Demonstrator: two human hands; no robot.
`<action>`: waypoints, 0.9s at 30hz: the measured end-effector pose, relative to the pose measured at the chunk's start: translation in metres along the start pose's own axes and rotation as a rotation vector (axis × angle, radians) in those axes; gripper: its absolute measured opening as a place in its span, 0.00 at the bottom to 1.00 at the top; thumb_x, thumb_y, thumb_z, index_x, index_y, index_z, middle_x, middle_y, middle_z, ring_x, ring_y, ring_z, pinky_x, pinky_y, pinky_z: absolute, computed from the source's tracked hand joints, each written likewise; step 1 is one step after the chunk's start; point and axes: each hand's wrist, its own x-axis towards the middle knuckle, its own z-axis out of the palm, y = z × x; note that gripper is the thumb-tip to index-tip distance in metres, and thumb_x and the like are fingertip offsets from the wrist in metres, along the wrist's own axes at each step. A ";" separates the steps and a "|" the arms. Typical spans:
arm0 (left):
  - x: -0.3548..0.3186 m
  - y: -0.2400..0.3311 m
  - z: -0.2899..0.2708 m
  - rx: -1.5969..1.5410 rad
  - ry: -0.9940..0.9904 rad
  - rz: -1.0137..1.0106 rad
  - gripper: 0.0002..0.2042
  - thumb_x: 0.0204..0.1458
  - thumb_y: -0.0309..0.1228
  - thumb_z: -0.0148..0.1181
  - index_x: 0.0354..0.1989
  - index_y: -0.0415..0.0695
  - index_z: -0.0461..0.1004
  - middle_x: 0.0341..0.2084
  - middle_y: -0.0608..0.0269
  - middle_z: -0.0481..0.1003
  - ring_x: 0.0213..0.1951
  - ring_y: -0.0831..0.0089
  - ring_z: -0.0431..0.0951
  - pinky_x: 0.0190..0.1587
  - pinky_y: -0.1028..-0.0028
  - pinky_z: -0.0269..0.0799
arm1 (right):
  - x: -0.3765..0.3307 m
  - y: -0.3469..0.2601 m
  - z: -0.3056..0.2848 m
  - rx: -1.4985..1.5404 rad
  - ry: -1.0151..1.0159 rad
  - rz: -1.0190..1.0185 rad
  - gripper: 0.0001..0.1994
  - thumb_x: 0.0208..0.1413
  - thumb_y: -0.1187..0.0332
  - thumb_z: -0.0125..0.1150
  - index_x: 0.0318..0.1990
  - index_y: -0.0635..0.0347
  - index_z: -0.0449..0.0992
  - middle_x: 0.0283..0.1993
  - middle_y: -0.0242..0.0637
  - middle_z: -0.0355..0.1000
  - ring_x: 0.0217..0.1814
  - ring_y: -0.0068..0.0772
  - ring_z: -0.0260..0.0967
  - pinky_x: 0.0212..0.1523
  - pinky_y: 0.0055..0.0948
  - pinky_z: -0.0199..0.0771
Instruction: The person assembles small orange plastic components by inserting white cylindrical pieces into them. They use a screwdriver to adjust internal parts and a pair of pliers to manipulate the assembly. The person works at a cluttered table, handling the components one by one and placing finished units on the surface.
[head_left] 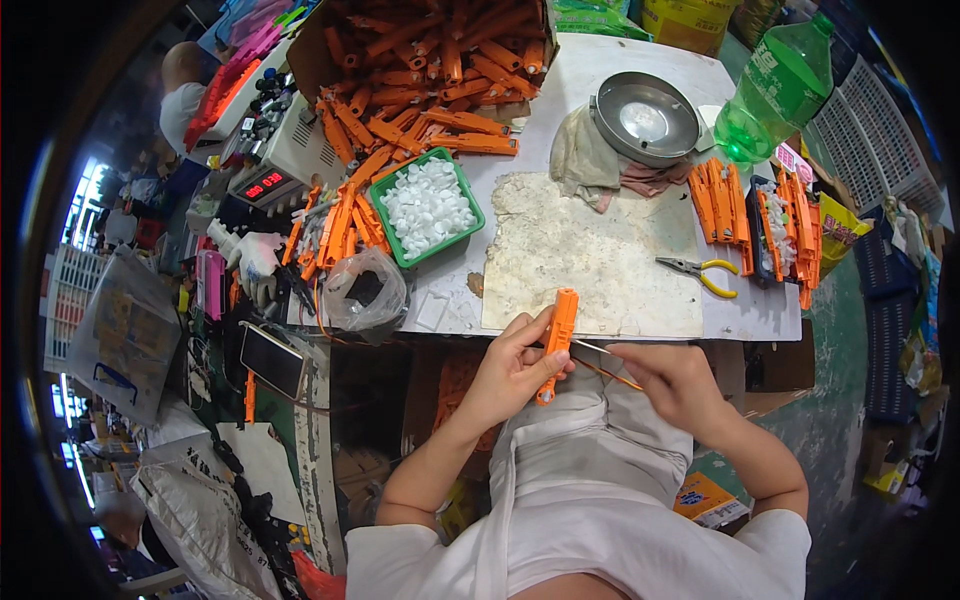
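In my left hand (520, 368), fingers and thumb wrap round a long orange plastic part (562, 325), held nearly upright just off the table's front edge. My right hand (680, 385) is closed on a thin metal tool (592, 346), whose handle end is hidden by the fingers. The tool's slim shaft reaches the side of the orange part. A thin orange-brown strand (612, 375) runs below it, from the part toward my right hand; I cannot tell whether it belongs to the tool.
A worn board (590, 240) covers the table's middle. Around it are a green tray (405, 255) of white pieces, a box of orange parts (440, 60), pliers with yellow handles (705, 273), a metal bowl (645, 120) on cloths and a green bottle (780, 85). Orange parts (715, 205) line the right.
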 end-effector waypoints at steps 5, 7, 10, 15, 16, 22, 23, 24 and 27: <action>0.002 -0.011 0.003 -0.062 0.105 0.105 0.27 0.53 0.22 0.55 0.61 0.30 0.54 0.43 0.59 0.64 0.40 0.71 0.77 0.41 0.77 0.75 | -0.006 -0.027 -0.002 -0.517 -0.031 -0.141 0.15 0.50 0.74 0.59 0.47 0.59 0.75 0.21 0.40 0.69 0.18 0.31 0.66 0.19 0.27 0.64; 0.003 -0.014 0.005 -0.171 0.128 0.082 0.27 0.53 0.23 0.56 0.60 0.30 0.55 0.43 0.57 0.67 0.41 0.69 0.77 0.42 0.75 0.76 | -0.004 -0.028 -0.004 -0.333 -0.014 -0.049 0.15 0.50 0.74 0.59 0.47 0.60 0.75 0.23 0.42 0.71 0.21 0.33 0.68 0.20 0.29 0.66; 0.008 -0.018 -0.002 -0.300 0.141 0.041 0.26 0.53 0.25 0.57 0.59 0.31 0.57 0.43 0.54 0.71 0.41 0.67 0.78 0.44 0.73 0.76 | -0.004 -0.028 -0.006 -0.023 -0.013 0.081 0.13 0.52 0.73 0.57 0.47 0.60 0.75 0.25 0.44 0.72 0.23 0.37 0.70 0.23 0.31 0.67; 0.007 -0.018 -0.004 -0.339 0.118 0.042 0.26 0.54 0.29 0.57 0.58 0.31 0.58 0.43 0.52 0.73 0.41 0.65 0.78 0.44 0.71 0.76 | -0.003 -0.026 -0.004 0.082 -0.095 0.193 0.11 0.53 0.73 0.56 0.45 0.61 0.76 0.26 0.46 0.73 0.24 0.42 0.70 0.26 0.32 0.68; 0.007 -0.018 -0.002 -0.337 0.127 0.052 0.26 0.54 0.29 0.57 0.58 0.31 0.58 0.44 0.52 0.72 0.41 0.65 0.78 0.44 0.71 0.76 | -0.003 -0.026 -0.004 0.095 -0.101 0.196 0.11 0.54 0.73 0.56 0.45 0.61 0.76 0.26 0.47 0.72 0.24 0.42 0.70 0.26 0.32 0.68; 0.006 -0.020 0.000 -0.254 0.142 0.112 0.24 0.55 0.29 0.56 0.57 0.31 0.59 0.44 0.53 0.71 0.41 0.64 0.78 0.42 0.72 0.76 | 0.001 -0.028 -0.006 0.107 -0.147 0.219 0.11 0.54 0.72 0.55 0.45 0.62 0.76 0.25 0.47 0.72 0.24 0.42 0.71 0.26 0.31 0.68; 0.006 -0.021 0.000 -0.233 0.143 0.120 0.24 0.55 0.29 0.56 0.57 0.31 0.59 0.43 0.54 0.71 0.41 0.65 0.78 0.42 0.72 0.76 | 0.001 -0.029 -0.007 0.105 -0.167 0.239 0.11 0.54 0.71 0.55 0.44 0.62 0.76 0.25 0.47 0.72 0.25 0.42 0.71 0.26 0.31 0.68; 0.006 -0.021 0.000 -0.217 0.133 0.127 0.24 0.55 0.28 0.55 0.57 0.30 0.58 0.43 0.56 0.68 0.41 0.66 0.78 0.42 0.74 0.75 | 0.002 -0.030 -0.007 0.103 -0.188 0.260 0.11 0.54 0.71 0.55 0.44 0.62 0.76 0.25 0.47 0.72 0.25 0.42 0.71 0.26 0.31 0.68; 0.004 -0.020 0.003 -0.165 0.101 0.126 0.24 0.56 0.26 0.54 0.58 0.28 0.56 0.41 0.62 0.61 0.42 0.69 0.77 0.41 0.78 0.74 | 0.005 -0.016 -0.012 0.349 -0.331 0.452 0.11 0.55 0.71 0.55 0.44 0.63 0.76 0.25 0.45 0.73 0.24 0.40 0.71 0.27 0.31 0.69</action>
